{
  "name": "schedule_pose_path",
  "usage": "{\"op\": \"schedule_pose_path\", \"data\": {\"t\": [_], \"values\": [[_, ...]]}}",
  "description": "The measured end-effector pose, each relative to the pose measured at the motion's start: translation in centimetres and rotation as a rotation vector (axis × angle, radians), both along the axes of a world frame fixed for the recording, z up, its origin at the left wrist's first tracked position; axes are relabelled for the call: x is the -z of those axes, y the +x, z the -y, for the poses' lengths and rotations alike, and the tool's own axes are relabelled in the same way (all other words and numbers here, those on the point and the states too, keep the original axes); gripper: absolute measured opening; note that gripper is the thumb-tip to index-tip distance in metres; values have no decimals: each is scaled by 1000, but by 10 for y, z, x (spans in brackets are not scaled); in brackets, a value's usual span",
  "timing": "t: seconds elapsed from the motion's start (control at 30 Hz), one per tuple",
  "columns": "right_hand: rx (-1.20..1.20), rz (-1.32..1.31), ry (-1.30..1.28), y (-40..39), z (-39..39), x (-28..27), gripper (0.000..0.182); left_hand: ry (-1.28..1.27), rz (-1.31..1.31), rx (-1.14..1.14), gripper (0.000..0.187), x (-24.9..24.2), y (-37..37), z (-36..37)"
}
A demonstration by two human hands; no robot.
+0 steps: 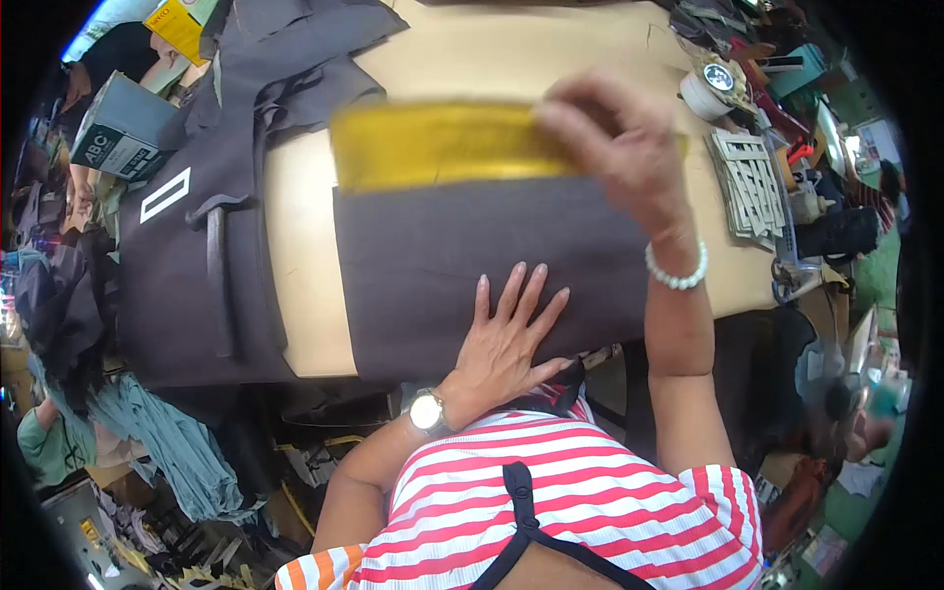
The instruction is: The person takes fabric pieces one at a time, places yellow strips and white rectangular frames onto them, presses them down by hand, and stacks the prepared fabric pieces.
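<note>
My left hand (506,339) lies flat with fingers spread on a dark grey cloth panel (423,265). The panel is spread over the pale tabletop near its front edge. Above the panel's far edge, my right hand (615,133) pinches a long, flat yellow strip (423,147) shaped like a ruler. Motion blurs both the strip and the fingers, and no markings can be read. The strip's right end passes behind my right hand.
Left of the panel, a hammer (217,275) rests on more dark cloth (162,295), beside a white rectangular frame (165,196). A box (123,128) stands farther left. Pale slatted pieces (747,182) and a round white container (703,93) sit at the right edge.
</note>
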State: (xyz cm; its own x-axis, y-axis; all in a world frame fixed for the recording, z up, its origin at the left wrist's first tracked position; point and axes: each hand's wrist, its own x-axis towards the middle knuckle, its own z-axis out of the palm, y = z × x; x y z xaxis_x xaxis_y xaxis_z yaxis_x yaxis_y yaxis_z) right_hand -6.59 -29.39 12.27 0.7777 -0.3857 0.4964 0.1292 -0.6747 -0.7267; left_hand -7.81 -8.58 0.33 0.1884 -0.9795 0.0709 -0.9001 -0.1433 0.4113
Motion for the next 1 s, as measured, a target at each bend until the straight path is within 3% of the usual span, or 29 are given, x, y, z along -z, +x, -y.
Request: {"op": "schedule_pose_path", "data": {"t": [0.03,0.07,0.13,0.27,0.43,0.53,0.6,0.83,1.0], "values": [[-58,-25,-13,-2,-8,14,21,-16,-17,-6,79,1,-2,-1],[-17,-211,-155,-8,-14,24,23,-24,-20,-10,78,1,-4,-2],[42,-190,-478,-13,-15,63,31,-34,-26,-20,77,0,-9,-5],[379,-246,-255,-58,-24,101,37,-65,-74,-20,75,-6,-10,-12],[661,-268,-156,-98,-32,114,41,-186,5,-304,69,-28,32,-26],[715,-298,-53,-106,-31,116,43,-145,177,-555,65,-24,61,-38],[694,-296,-62,-106,-28,119,42,-138,143,-619,65,-12,71,-44],[655,-340,-109,-105,-26,120,42,-48,118,-637,65,-3,68,-51],[681,-583,-325,-128,-22,123,51,-30,113,-623,67,-3,69,-52]]}}
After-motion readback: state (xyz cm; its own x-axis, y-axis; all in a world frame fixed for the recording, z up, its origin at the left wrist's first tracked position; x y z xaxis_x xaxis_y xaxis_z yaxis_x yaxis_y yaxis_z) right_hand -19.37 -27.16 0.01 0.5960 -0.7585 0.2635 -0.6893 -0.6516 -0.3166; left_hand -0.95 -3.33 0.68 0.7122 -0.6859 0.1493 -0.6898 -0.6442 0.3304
